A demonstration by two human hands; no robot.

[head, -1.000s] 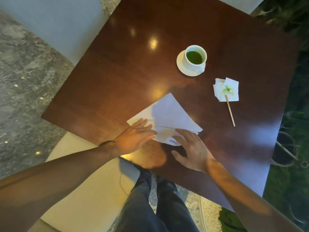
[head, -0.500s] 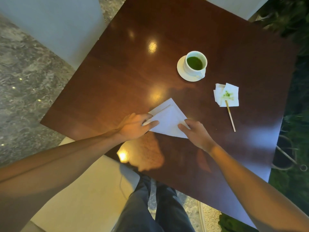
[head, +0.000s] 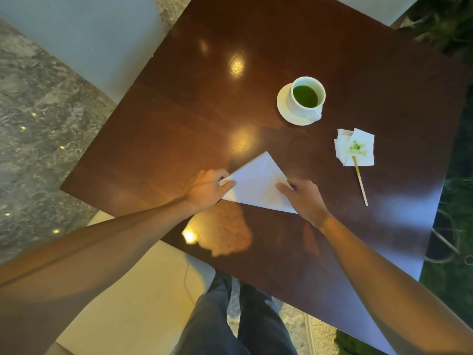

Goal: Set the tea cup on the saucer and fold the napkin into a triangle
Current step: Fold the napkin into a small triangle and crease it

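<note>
White napkin (head: pixel 257 187) lies folded as a triangle at frame centre on the worktop (head: pixel 179 119). Left hand (head: pixel 206 189) fingers pinch its left corner; right hand (head: pixel 304 198) fingers pinch its right edge.

cup (head: pixel 306 98) on saucer (head: pixel 284 108); triangular napkin (head: pixel 256 188)
</note>
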